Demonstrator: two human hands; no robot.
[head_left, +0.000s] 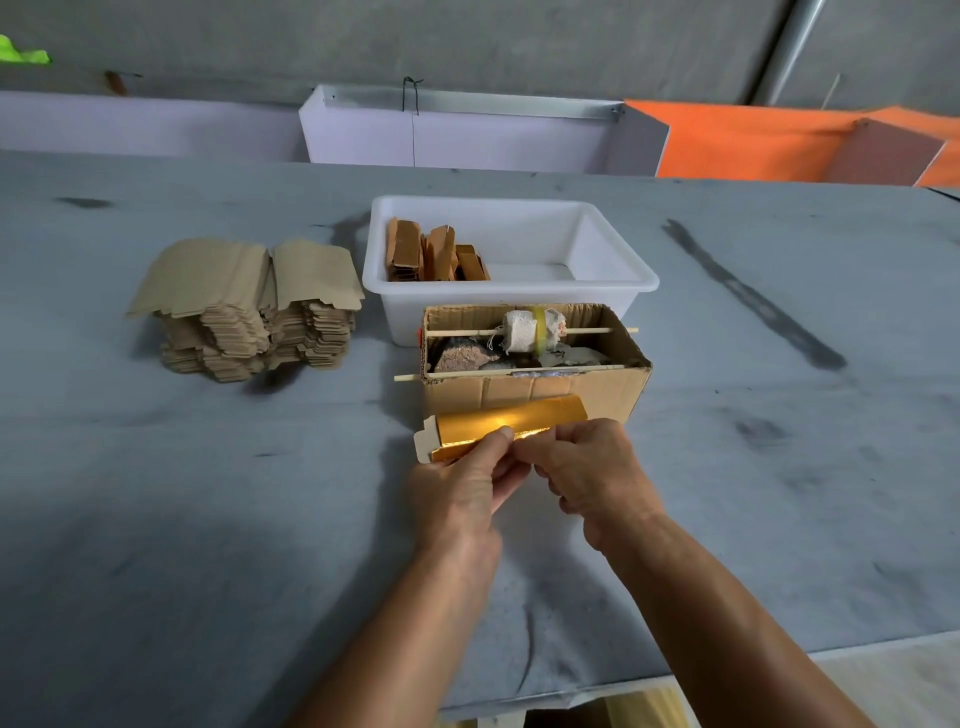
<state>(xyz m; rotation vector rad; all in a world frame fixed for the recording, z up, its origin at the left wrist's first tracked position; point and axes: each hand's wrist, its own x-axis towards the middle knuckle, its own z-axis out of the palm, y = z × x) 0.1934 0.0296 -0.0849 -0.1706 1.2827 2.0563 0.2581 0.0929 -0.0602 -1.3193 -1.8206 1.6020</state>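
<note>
I hold the gold card blank (511, 423) just below the middle of the frame, directly in front of the cardboard box (535, 397) on the tabletop (208, 519). My left hand (457, 499) pinches its near edge, thumb on top. My right hand (592, 478) curls its fingers onto the same edge close beside it, so both are closed on the card. The sheet is bent over, half folded. What worries me is uneven pressure from the 2 hands — that would likely run the crease crooked. The card looks springy, and a slack pinch could let it pop flat. If I push too far forward, my knuckles might hit the box and shift its 2 thin sticks (540, 330).
</note>
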